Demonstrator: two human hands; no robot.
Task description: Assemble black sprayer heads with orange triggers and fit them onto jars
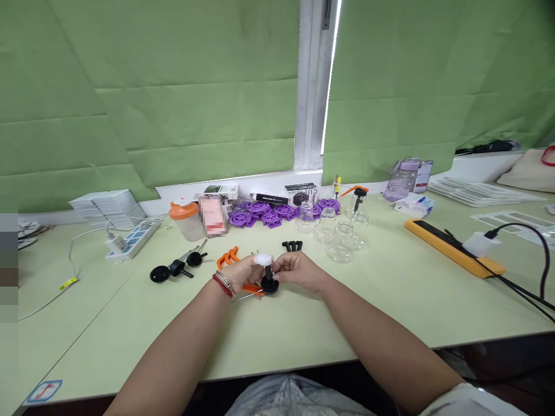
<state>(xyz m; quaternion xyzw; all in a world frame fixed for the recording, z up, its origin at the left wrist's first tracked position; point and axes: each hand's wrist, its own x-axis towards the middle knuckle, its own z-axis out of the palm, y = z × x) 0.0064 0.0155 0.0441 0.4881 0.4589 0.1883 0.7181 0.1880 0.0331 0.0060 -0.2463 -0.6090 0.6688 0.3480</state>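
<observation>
Between my hands stands a black part of what looks like a hand coffee grinder [269, 282], upright, with a round base, a black stem and a white knob-like cap on top. My left hand [243, 273] closes around its left side, below the cap. From the right, the fingers of my right hand [299, 270] pinch at the stem; whether they hold a small piece is too small to tell. An orange crank handle [251, 289] with a metal rod juts out under my left hand. Several orange handles [228, 257] lie just beyond it, and several short black pieces [292, 246] lie beyond my right hand.
To the left lie black round parts with metal rods [177, 267]. Behind are a lidded cup [185, 221], purple plastic pieces [272, 217] and several transparent glass jars [328, 225]. An assembled grinder [358, 199] stands at the back. An orange power strip [451, 247] with cables occupies the right.
</observation>
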